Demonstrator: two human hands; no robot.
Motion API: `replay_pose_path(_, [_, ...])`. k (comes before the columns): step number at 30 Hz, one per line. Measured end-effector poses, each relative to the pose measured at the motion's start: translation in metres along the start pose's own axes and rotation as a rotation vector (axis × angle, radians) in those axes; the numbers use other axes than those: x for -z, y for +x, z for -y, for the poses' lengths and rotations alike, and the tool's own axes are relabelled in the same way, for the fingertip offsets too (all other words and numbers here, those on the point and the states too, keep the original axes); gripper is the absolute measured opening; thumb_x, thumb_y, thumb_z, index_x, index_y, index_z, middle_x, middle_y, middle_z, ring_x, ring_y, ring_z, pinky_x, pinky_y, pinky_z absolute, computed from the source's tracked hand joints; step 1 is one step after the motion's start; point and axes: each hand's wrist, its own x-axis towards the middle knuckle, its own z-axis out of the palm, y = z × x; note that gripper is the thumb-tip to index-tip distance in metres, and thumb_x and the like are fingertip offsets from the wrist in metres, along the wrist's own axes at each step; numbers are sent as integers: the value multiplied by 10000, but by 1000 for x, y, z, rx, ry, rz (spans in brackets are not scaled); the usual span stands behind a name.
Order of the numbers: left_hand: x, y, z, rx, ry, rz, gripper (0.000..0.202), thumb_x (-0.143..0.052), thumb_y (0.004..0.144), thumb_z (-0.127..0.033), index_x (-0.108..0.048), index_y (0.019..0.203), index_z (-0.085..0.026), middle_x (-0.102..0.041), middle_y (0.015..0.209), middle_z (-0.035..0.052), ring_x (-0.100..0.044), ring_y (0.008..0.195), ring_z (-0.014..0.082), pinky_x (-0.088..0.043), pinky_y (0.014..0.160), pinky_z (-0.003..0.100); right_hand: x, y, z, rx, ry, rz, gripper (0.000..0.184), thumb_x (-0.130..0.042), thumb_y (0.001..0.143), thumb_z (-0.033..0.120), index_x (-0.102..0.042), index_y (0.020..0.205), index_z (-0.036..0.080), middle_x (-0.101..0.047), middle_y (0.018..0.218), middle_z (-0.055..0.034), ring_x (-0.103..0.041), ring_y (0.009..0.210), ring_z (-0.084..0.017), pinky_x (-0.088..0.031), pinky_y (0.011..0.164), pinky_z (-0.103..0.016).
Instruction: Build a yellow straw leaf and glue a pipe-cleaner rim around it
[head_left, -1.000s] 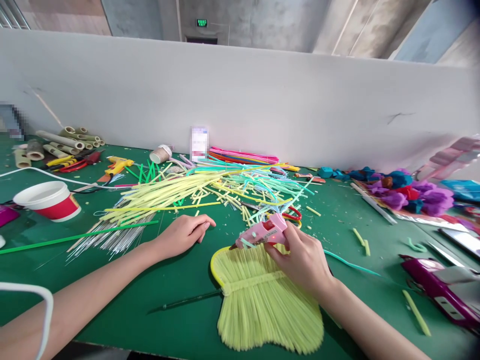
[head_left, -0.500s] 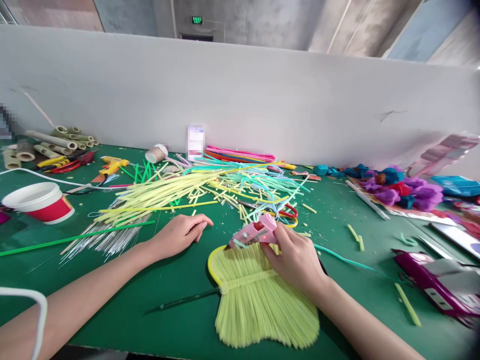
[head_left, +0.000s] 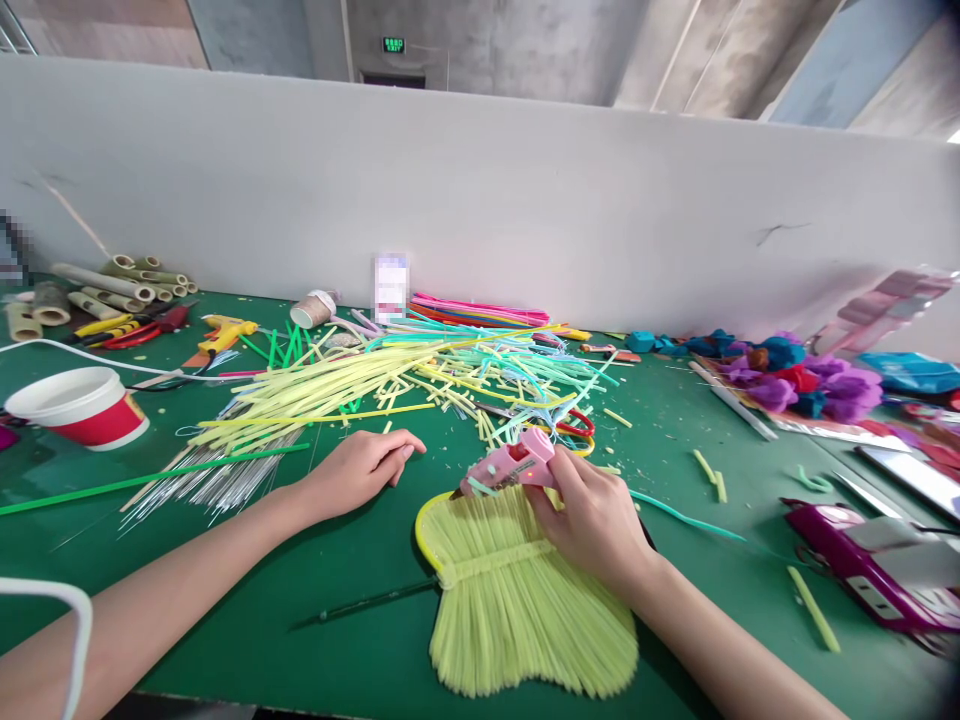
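Observation:
A pink hot glue gun (head_left: 510,462) is gripped in my right hand (head_left: 589,510). Its nozzle points down and left, at the upper left edge of a yellow-green fan-shaped piece (head_left: 532,620) made of fluffy strands. A yellow rim (head_left: 425,535) curves round that edge, and a thin dark green stick (head_left: 367,602) reaches out to the left. My left hand (head_left: 373,467) rests on the green table, left of the fan piece, holding nothing. Its index finger is stretched out and the other fingers are loosely bent.
Behind my hands lies a heap of yellow pipe cleaners (head_left: 337,378). A paper cup (head_left: 82,405), a yellow glue gun (head_left: 225,335) and bamboo pieces (head_left: 127,285) stand at left. Purple flowers (head_left: 832,385) and a magenta power strip (head_left: 870,565) are at right. A white partition (head_left: 480,190) rises behind.

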Motion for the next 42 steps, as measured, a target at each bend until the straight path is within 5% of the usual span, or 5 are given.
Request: replay_pose_path(42, [0, 0, 0, 21, -17, 7, 367, -331, 1019, -402, -631, 1136, -225, -621, 661, -40, -577, 598, 135, -387, 610, 228, 8, -6, -14, 5, -55, 0, 144, -455, 903, 191, -424, 764, 215, -528, 637, 16, -455, 505, -117, -275, 493, -239])
